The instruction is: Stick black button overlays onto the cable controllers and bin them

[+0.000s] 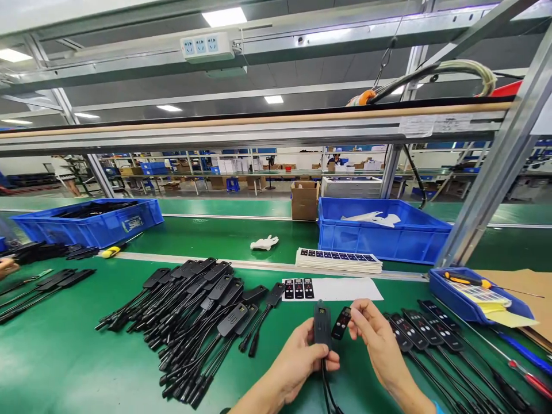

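Observation:
My left hand (pixel 302 356) is closed around a black cable controller (pixel 322 328), upright, its small display near the top and its cables hanging down. Pinched at its edge by my right hand (pixel 379 342) is a black sticker label (pixel 342 323) with red and white marks, just right of the controller and apart from it. Behind them lies a white label sheet (pixel 345 289) with 3 similar labels at its left end. A large pile of controllers (pixel 207 299) with cables spreads to the left. Several controllers with labelled faces (pixel 425 330) lie at the right.
Blue bins stand at the back left (pixel 129 221) and back right (pixel 379 238). A label stack (pixel 338 260), a white glove (pixel 264 243) and a cardboard box (pixel 304 201) sit between them. A small blue tray (pixel 461 299) and a red-handled screwdriver (pixel 532 378) are at right. Another person's hand (pixel 7 266) shows far left.

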### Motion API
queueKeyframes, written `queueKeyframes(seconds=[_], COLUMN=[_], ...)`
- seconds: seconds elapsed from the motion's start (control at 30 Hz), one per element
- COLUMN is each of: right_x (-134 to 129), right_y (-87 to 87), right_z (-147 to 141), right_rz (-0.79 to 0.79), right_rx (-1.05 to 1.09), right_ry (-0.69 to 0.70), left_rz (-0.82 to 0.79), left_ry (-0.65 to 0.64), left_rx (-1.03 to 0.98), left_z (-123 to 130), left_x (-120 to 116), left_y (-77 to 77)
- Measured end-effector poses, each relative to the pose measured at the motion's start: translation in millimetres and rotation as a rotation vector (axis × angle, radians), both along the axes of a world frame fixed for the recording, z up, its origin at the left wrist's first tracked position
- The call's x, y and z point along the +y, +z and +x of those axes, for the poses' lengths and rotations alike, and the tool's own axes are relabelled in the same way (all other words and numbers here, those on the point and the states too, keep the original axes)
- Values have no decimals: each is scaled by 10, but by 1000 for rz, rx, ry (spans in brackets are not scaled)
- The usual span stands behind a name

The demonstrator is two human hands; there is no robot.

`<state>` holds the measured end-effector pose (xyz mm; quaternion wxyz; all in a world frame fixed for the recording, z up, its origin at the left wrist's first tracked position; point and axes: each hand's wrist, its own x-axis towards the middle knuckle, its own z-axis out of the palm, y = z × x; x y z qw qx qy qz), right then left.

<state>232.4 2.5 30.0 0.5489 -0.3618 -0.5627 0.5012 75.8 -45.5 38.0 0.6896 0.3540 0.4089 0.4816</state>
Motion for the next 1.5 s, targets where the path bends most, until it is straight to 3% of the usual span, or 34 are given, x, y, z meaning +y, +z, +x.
queueKeyframes(seconds=[0.2, 0.47, 0.83, 1.1, 1.5], right_x=[-13, -44, -56, -53, -21], right_y=[-10, -51, -14, -56, -68], right_z=[-46, -59, -67, -84, -75], right_rz=[17, 24, 0, -25, -48], right_rx=[-100, -193, -204, -172, -188], right_ry=[13, -2, -10, -28, -19], left_rz=[46, 9, -3, 21, 55], left_ry=[-64, -102, -142, -139, -167], left_rx=[52, -7, -4, 11, 2], left_z=[32, 51, 58, 68, 62], left_x=[-52, -36, -68, -53, -65], left_y=[-4, -123, -7, -107, -120])
